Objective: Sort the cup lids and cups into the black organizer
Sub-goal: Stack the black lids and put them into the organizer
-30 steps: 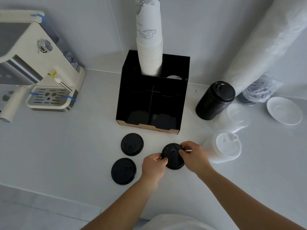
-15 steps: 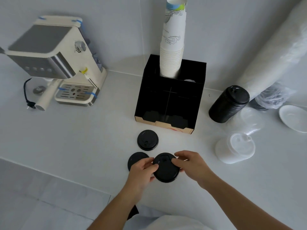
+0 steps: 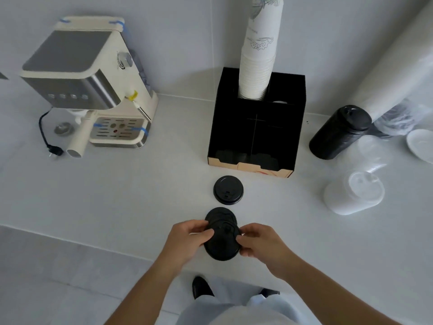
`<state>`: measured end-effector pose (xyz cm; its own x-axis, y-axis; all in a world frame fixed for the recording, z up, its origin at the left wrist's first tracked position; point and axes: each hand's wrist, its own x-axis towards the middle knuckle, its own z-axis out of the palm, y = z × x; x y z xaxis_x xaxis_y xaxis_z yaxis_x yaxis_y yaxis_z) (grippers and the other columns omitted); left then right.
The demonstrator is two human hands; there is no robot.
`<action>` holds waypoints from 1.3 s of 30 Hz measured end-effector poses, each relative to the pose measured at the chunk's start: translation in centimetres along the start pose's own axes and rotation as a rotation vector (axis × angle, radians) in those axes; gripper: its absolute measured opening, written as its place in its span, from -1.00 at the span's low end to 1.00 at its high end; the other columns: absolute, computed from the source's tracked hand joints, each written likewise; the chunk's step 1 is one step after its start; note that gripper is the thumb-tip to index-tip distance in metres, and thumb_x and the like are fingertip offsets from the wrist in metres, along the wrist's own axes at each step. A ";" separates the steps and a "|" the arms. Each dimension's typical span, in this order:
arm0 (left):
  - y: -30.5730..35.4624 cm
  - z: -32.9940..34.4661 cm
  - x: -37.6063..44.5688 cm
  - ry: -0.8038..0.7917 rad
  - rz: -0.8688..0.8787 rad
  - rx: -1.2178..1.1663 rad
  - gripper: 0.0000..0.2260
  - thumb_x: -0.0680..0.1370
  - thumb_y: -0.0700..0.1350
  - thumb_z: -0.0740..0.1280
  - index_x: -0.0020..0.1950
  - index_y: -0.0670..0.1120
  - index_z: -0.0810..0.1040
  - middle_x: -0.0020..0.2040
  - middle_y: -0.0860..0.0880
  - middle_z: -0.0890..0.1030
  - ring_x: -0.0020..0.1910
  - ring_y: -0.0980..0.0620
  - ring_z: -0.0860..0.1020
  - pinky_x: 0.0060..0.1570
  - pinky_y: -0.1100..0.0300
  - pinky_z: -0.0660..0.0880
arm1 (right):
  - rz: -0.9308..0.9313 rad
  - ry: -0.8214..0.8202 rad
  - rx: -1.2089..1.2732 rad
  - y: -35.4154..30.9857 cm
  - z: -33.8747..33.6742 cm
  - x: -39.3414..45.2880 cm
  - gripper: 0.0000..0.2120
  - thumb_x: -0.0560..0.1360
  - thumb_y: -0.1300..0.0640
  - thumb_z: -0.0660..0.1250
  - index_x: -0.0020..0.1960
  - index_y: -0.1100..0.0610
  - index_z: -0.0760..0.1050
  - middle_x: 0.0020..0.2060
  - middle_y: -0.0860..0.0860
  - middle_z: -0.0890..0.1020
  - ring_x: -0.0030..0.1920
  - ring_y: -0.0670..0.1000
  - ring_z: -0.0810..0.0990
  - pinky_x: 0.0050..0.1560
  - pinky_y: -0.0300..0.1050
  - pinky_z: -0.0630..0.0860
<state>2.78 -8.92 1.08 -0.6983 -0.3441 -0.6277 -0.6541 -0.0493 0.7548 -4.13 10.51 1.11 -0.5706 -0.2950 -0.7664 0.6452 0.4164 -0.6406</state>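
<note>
Both hands hold one black cup lid (image 3: 222, 243) near the counter's front edge: my left hand (image 3: 187, 238) pinches its left rim, my right hand (image 3: 260, 242) its right rim. It overlaps a second black lid (image 3: 219, 214) lying on the counter just behind it. A third black lid (image 3: 228, 190) lies alone further back. The black organizer (image 3: 257, 127) stands behind that, with a tall stack of white paper cups (image 3: 259, 57) in its back left slot.
A cream espresso machine (image 3: 91, 83) stands at the left with its cord (image 3: 44, 134). To the right are a stack of black lids (image 3: 339, 132), white lids (image 3: 356, 195), clear lids (image 3: 370, 148), a white saucer (image 3: 421, 144) and a wrapped sleeve (image 3: 398, 66).
My hands carried the held black lid left and toward me, so it now overlaps the front lid on the counter. The camera view rose and shifted.
</note>
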 end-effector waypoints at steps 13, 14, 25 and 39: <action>2.4 -0.7 5.7 -0.109 0.190 0.369 -0.78 0.42 -0.11 0.48 0.06 -0.03 0.68 -0.06 0.06 0.70 -0.03 0.13 0.64 0.07 0.25 0.52 | 0.035 0.303 0.312 1.9 5.4 0.9 -0.71 0.48 0.20 0.44 0.18 0.13 0.49 -0.15 0.17 0.71 -0.15 0.15 0.72 0.07 0.08 0.66; 2.5 -0.5 6.1 -0.115 0.201 0.390 -0.78 0.43 -0.10 0.47 0.07 -0.02 0.68 -0.06 0.07 0.69 -0.03 0.13 0.63 0.05 0.27 0.50 | 0.048 0.318 0.325 1.7 5.5 1.1 -0.67 0.49 0.19 0.44 0.22 0.12 0.47 -0.14 0.15 0.70 -0.13 0.16 0.72 0.08 0.08 0.66; 2.8 0.4 7.5 -0.152 0.225 0.508 -0.74 0.49 -0.11 0.39 0.16 -0.06 0.65 0.06 0.02 0.69 -0.04 0.14 0.58 -0.01 0.36 0.40 | 0.106 0.407 0.310 1.3 6.2 2.4 -0.80 0.50 0.19 0.39 0.12 0.16 0.57 -0.24 0.15 0.69 -0.23 0.12 0.67 0.05 0.07 0.67; 1.6 -0.2 7.5 -0.044 0.267 0.549 -0.78 0.47 0.01 0.43 -0.03 -0.13 0.69 -0.13 -0.05 0.71 -0.11 -0.01 0.64 -0.08 0.20 0.53 | -0.023 0.418 0.052 1.5 6.2 2.8 -0.72 0.52 0.08 0.35 0.20 -0.13 0.50 -0.27 0.06 0.67 -0.32 0.06 0.64 -0.21 -0.14 0.64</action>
<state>-3.45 -11.81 -2.38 -0.8625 -0.2385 -0.4463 -0.5009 0.5280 0.6858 -1.54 4.96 -2.28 -0.7355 0.0750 -0.6733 0.6483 0.3666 -0.6673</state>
